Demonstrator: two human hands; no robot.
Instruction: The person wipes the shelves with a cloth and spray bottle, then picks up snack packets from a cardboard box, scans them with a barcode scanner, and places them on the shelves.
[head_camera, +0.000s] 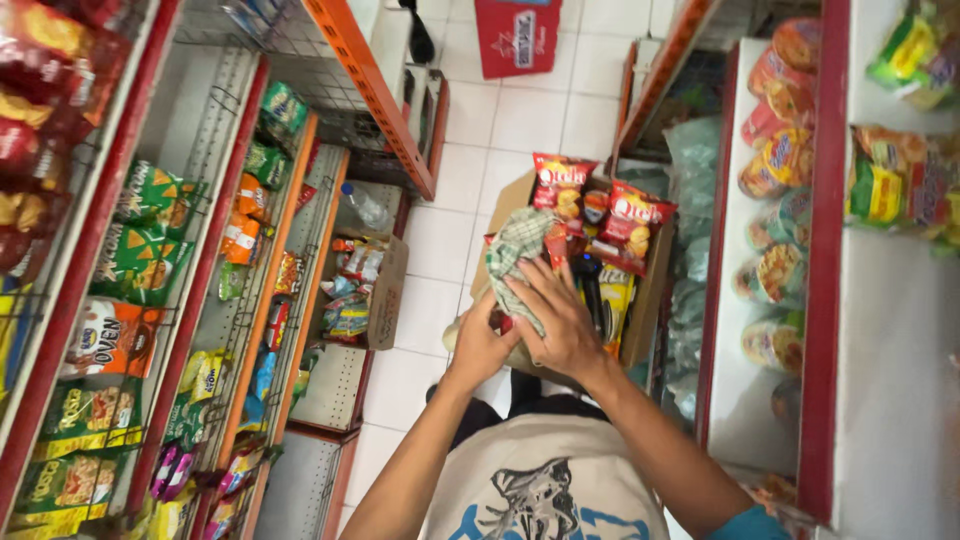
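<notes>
Cloth (516, 262): green-checked, bunched, at the top of the cardboard box (655, 290), just past 12 o'clock of both hands.
Right hand (560, 318): fingers spread flat, pressing the cloth's lower fold, not closed around it.
Left hand (480, 340): at 9 o'clock of the right, curled on the cloth's near edge and box rim.
Step, judged: gathering the cloth off the box.
Next move calls for: firm pinch, straight lift clear of the snack packets (632, 222) at 2 o'clock.
Shelves (260, 300): flanking at 9 and 3 o'clock.
</notes>
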